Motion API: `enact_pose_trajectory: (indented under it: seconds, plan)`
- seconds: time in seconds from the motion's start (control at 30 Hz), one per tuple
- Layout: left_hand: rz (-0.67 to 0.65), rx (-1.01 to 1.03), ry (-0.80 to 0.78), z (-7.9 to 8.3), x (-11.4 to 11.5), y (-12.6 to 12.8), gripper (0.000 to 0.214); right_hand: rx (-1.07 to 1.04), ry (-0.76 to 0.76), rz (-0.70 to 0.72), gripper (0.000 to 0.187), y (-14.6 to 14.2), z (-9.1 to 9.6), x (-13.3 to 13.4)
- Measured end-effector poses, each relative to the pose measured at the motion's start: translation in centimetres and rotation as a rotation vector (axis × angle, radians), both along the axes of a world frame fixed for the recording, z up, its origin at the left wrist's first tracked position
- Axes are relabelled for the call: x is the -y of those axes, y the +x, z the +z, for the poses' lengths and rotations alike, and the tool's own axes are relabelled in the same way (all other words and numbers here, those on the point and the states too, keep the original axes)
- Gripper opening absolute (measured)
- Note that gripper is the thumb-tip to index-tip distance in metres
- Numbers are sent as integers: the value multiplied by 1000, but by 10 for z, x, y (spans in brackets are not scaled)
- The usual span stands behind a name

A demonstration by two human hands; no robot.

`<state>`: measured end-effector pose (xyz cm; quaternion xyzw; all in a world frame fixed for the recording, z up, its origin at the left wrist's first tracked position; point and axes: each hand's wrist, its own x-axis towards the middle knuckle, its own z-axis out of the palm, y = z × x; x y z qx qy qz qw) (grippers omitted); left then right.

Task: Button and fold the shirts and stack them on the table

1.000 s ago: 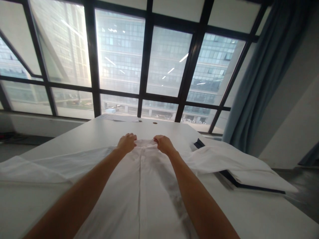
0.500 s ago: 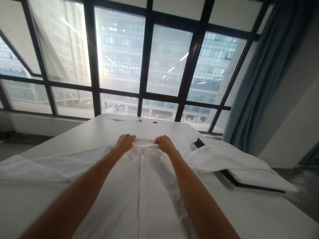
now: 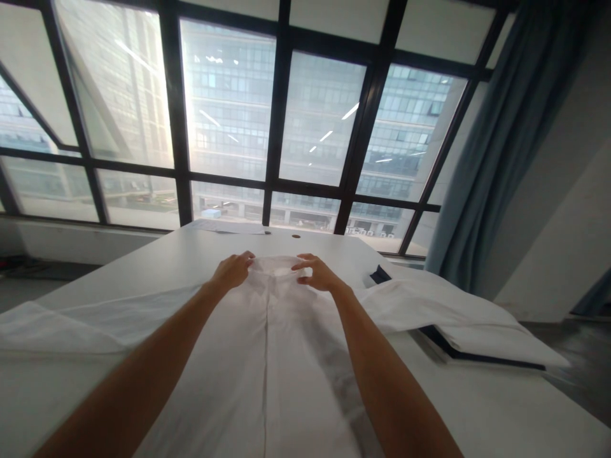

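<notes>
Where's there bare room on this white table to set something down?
One free patch of table lies between the papers at the far edge and the left sleeve. Another, at front right, lies between the right forearm and the dark-edged item. It's crowded mid-table, under the white shirt, and where its right sleeve overlies that item.

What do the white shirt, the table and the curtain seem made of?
White shirt: thin cloth, matte, perhaps cotton; it drapes in soft creases.
Table: smooth, hard-looking white surface with a faint sheen, probably laminate; no grain shows.
Curtain: matte blue-grey fabric, seemingly heavier, hanging in long folds; its fibre can't be told.
</notes>
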<state>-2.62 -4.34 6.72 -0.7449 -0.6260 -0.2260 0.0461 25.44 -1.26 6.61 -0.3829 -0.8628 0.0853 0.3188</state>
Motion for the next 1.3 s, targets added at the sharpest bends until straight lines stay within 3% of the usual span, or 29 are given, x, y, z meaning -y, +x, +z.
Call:
enact_pose_trajectory:
  seconds: [0.1,0.2,0.27,0.37,0.47,0.67,0.83,0.97,1.03,1.13,1.2,1.3]
  plan:
    - [-163,149,35,-3,-7,-9,34,60,86,-176,18,4,-4,-1]
    - [-396,283,2,-8,-17,-23,46,45,111,-196,18,5,-8,-2]
    - [-465,313,-35,-14,-24,-31,58,10,117,-191,19,5,-10,-3]
    - [-466,352,-61,-24,-31,-35,55,-39,104,-189,20,5,-11,-5]
    - [-407,415,11,-29,-32,-30,45,-71,57,-139,17,3,-14,-6]
    - [-310,449,184,-11,-19,-15,48,-64,40,-190,22,1,-16,-5]
    - [-279,386,58,-5,-19,-23,40,-285,-47,-155,43,2,-12,-12]
    - [-356,448,-73,-7,-22,-31,46,-279,-162,-159,19,4,-10,-14]
    - [-413,491,-89,-4,-20,-29,45,-215,-103,-207,20,1,-6,-10]
    - [-413,469,-30,4,-12,-17,41,-197,108,-210,34,-13,8,4]
    - [-374,412,44,9,-8,-9,38,-233,201,-157,23,-29,18,14]
    - [-342,348,117,12,-5,-1,35,-207,120,-4,15,-53,25,28]
